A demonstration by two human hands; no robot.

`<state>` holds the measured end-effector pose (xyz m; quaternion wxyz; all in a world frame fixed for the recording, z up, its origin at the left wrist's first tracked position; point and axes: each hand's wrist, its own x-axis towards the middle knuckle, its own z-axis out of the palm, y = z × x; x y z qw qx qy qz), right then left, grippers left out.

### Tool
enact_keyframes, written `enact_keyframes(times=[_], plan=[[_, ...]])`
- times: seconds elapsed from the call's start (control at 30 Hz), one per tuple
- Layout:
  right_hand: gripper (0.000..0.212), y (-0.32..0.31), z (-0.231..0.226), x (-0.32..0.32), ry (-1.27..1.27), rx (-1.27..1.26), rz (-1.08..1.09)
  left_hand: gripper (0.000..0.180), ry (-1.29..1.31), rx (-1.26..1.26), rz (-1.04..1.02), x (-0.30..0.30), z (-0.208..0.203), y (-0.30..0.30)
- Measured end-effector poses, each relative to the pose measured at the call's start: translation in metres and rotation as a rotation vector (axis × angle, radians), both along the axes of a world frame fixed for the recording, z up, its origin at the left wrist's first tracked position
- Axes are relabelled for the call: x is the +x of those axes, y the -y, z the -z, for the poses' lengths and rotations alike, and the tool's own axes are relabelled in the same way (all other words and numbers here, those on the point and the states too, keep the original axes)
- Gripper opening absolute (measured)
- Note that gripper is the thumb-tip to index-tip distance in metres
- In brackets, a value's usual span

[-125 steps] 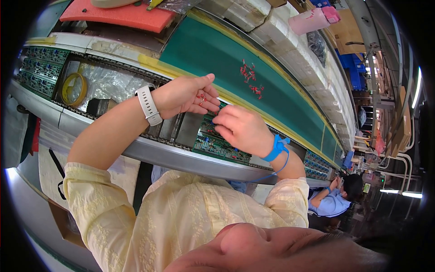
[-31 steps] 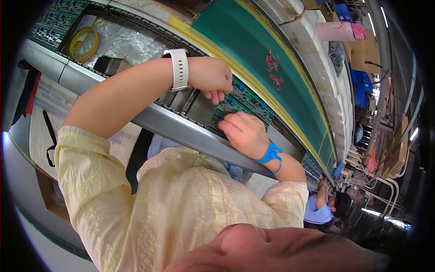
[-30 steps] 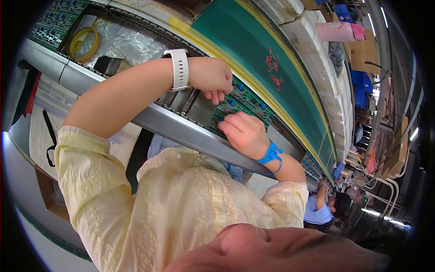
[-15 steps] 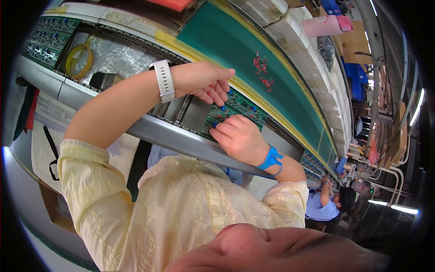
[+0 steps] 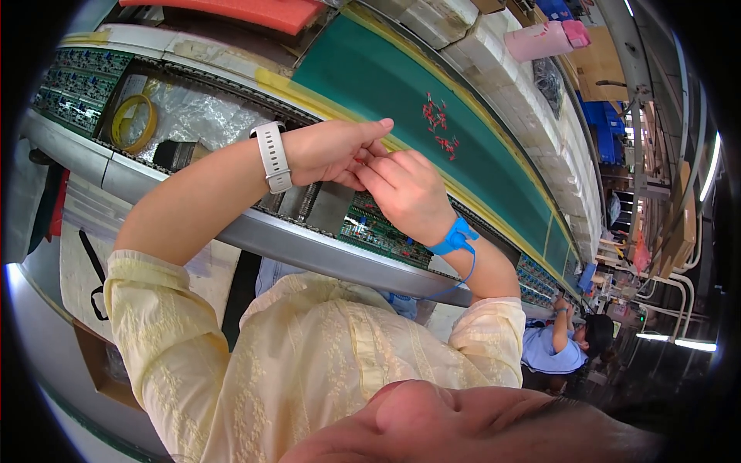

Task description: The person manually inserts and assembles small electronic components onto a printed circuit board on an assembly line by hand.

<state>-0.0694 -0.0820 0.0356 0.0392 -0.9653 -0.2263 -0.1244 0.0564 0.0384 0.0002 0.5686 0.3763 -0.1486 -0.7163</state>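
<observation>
My left hand (image 5: 328, 152), with a white watch band (image 5: 272, 157) on its wrist, is held over the rail line with its fingers curled and its thumb stretched out. Small red components lie in its palm, mostly hidden now. My right hand (image 5: 411, 193), wearing a blue wrist strap (image 5: 457, 236), meets the left fingers with its fingertips pinched together. What the right fingertips hold, if anything, is hidden. Below the hands a green circuit board (image 5: 376, 231) rests between the rails. Loose red components (image 5: 434, 116) lie in two small heaps on the green mat (image 5: 347, 62) beyond.
To the left are more circuit boards (image 5: 73, 85), a yellow tape roll (image 5: 133, 123) and clear plastic bags (image 5: 204, 108). White foam blocks (image 5: 494, 73) line the far side, topped by a pink bottle (image 5: 544, 40). At right another person (image 5: 554, 349) works along the line.
My right hand has lifted off the circuit board and moved up to the left hand's fingers. The left hand stays nearly in place, its fingers now partly covered.
</observation>
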Motion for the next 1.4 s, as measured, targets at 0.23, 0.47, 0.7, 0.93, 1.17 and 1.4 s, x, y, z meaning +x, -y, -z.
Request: enact_keyframes(times=[0.23, 0.47, 0.7, 0.93, 1.17, 1.4], plan=[[0.01, 0.011, -0.004, 0.0, -0.038, 0.333, 0.116, 0.032, 0.054, -0.021, 0.022, 0.0, 0.0, -0.002], [0.01, 0.026, 0.002, -0.012, -0.398, 0.957, 0.372, 0.016, 0.338, -0.05, 0.121, -0.003, -0.004, -0.004], [0.011, 0.025, -0.004, -0.016, -0.378, 0.887, 0.339, 0.016, 0.357, -0.037, 0.138, -0.003, -0.004, -0.004], [0.01, 0.024, -0.005, -0.02, -0.323, 0.818, 0.286, 0.018, 0.385, -0.021, 0.169, 0.0, -0.004, -0.005], [0.005, 0.011, -0.005, -0.036, -0.453, 0.517, 0.054, 0.018, 0.523, 0.081, 0.194, 0.003, -0.005, -0.004], [0.006, 0.006, 0.008, -0.039, -0.499, 0.425, 0.019, 0.018, 0.629, 0.086, 0.192, 0.004, 0.001, -0.004]])
